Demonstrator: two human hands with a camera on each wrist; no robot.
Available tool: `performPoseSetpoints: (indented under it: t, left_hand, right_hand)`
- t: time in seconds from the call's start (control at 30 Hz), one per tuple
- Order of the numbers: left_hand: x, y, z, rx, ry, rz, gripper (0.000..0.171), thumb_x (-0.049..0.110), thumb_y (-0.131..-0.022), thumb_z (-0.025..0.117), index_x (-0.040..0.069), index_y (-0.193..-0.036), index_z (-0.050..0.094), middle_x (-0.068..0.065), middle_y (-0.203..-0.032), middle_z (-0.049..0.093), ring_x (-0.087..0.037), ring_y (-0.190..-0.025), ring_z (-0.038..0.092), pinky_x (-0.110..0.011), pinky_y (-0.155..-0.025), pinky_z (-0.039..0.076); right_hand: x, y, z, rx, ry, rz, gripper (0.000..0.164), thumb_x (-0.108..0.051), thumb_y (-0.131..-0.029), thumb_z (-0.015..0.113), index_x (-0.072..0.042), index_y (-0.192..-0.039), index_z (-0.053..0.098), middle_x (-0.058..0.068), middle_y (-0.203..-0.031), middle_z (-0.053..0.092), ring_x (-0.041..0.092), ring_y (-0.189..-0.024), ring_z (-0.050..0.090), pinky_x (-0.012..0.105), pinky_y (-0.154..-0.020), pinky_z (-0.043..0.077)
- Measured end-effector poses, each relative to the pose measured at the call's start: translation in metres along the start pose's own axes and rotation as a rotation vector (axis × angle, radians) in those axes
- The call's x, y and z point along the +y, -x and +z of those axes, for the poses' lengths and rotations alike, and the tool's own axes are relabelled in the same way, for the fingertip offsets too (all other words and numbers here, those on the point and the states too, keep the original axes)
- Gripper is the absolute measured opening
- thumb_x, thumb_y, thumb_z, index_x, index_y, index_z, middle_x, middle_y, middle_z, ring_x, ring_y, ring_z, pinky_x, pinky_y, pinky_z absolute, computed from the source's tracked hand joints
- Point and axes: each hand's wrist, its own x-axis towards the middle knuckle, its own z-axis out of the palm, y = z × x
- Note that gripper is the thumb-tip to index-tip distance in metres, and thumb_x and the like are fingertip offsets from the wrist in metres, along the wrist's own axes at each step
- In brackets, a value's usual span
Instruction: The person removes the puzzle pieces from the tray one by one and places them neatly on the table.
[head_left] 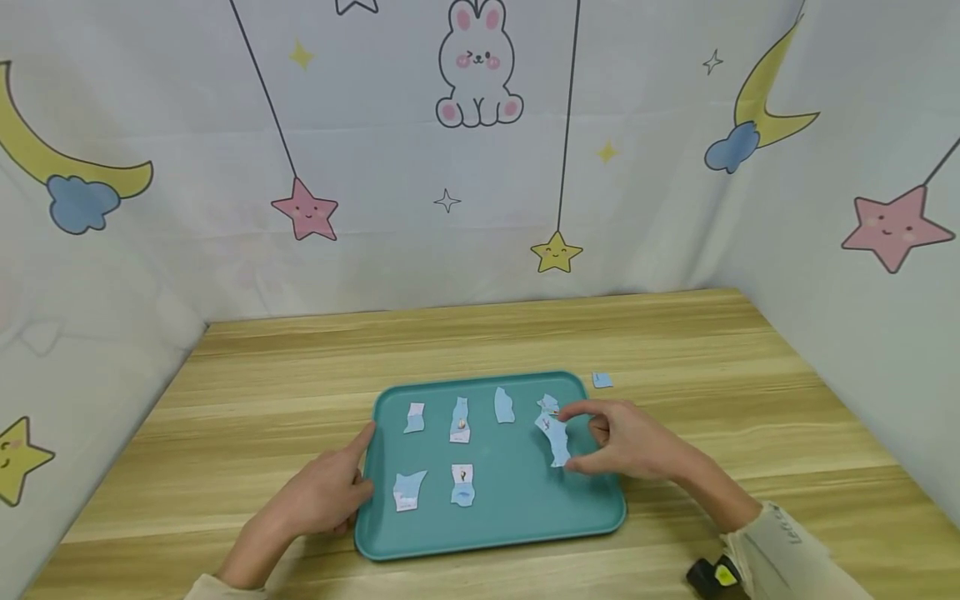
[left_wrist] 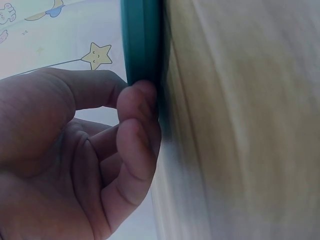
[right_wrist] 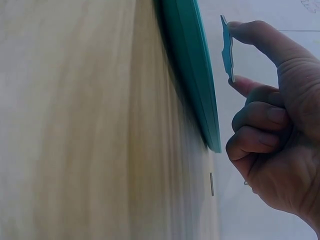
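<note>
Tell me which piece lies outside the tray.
The small blue piece just off the far right corner of the tray; every other one is on or over it.

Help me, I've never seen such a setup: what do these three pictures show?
No machine here: it is all done by hand. The wide picture comes from a camera worn on the head; the two close ones come from cameras on the wrists, so the table looks tipped sideways. On it lies a green tray holding several pale blue pieces, with another piece beside its far right corner. The left hand touches the tray's edge; the right hand pinches one piece.
</note>
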Motion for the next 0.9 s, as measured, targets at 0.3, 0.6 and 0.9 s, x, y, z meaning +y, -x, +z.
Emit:
performPoseSetpoints:
  t: [0.3, 0.6, 0.9]
  left_hand:
    - [0.0, 0.001, 0.0, 0.002, 0.001, 0.001, 0.083, 0.001, -0.094, 0.056, -0.009, -0.165, 0.016, -0.003, -0.056, 0.058, -0.017, -0.042, 0.053, -0.03, -0.044, 0.042]
    - [0.0, 0.001, -0.001, -0.004, 0.005, 0.01, 0.082, 0.001, -0.095, 0.056, -0.01, -0.165, 0.015, -0.003, -0.056, 0.058, -0.017, -0.042, 0.054, -0.031, -0.044, 0.043]
    - [-0.001, 0.001, 0.0, -0.004, 0.008, 0.013, 0.082, 0.001, -0.095, 0.056, -0.01, -0.165, 0.015, -0.003, -0.056, 0.058, -0.017, -0.042, 0.054, -0.031, -0.044, 0.043]
  right_hand:
    - [0.01, 0.008, -0.011, 0.016, -0.015, 0.007, 0.057, -0.032, -0.082, 0.088, -0.009, -0.13, 0.068, -0.01, -0.063, 0.035, 0.004, -0.056, 0.034, 0.023, -0.057, 0.033]
    - [0.021, 0.011, -0.018, 0.04, -0.028, 0.012, 0.058, -0.03, -0.083, 0.088, -0.007, -0.132, 0.066, -0.01, -0.065, 0.037, 0.004, -0.057, 0.034, 0.023, -0.059, 0.035]
    - [0.031, 0.016, -0.029, 0.06, -0.075, 0.018, 0.059, -0.024, -0.084, 0.087, -0.004, -0.135, 0.065, -0.01, -0.061, 0.035, 0.003, -0.055, 0.032, 0.023, -0.056, 0.036]
